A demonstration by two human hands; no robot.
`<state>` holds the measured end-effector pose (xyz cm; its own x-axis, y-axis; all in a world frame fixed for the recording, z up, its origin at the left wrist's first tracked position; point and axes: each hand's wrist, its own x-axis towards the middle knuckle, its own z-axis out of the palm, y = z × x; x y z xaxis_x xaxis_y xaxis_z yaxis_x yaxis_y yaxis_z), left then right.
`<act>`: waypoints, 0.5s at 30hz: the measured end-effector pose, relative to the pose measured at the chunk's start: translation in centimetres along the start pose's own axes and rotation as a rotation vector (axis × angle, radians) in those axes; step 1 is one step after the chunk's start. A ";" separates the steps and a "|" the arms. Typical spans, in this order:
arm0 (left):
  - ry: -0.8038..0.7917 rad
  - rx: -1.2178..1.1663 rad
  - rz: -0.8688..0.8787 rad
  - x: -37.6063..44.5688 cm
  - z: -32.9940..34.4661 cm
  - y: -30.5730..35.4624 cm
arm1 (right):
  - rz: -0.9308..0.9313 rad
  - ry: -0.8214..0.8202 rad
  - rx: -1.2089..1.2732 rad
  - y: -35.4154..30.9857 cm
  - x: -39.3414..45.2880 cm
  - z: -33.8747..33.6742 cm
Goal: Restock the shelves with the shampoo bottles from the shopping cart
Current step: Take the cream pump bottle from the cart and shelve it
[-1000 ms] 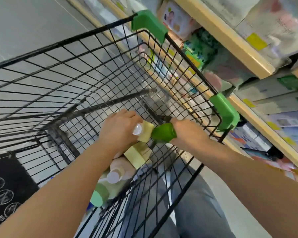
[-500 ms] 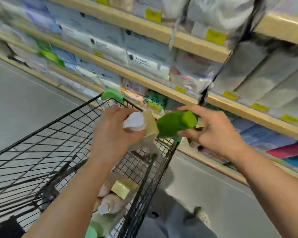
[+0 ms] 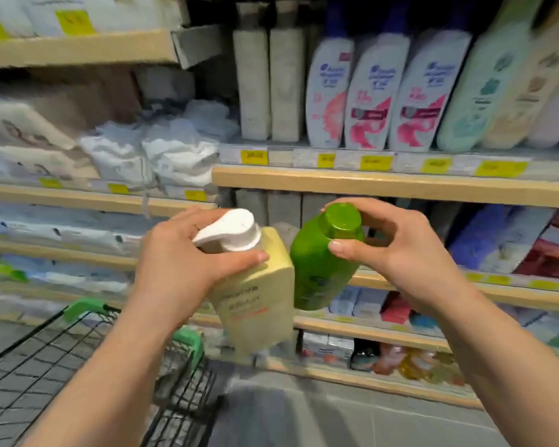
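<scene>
At frame centre the left hand (image 3: 188, 269) curls round the pump neck of the yellow pump bottle (image 3: 259, 291), and the right hand (image 3: 397, 253) pinches the cap of the green bottle (image 3: 320, 266); both hang just beside each other before the shelves (image 3: 368, 183). Best shelve one at a time, upright beside the white shampoo bottles (image 3: 371, 91) at upper right, as the cap-only holds look likely to slip
</scene>
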<state>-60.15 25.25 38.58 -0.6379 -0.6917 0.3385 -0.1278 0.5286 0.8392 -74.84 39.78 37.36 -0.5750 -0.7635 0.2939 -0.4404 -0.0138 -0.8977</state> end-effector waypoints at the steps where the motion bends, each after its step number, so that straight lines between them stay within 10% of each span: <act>1: -0.020 -0.065 -0.006 0.0 1.9 1.4 | -0.009 0.013 0.004 0.0 -0.8 -2.4; 15: -0.298 -0.439 0.139 0.6 21.7 17.1 | -0.043 0.248 0.084 1.2 -8.3 -26.1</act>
<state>-79.23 44.57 43.89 -0.8221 -0.4264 0.3773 0.2615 0.3059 0.9155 -88.62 62.97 42.41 -0.7132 -0.5796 0.3942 -0.4149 -0.1042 -0.9039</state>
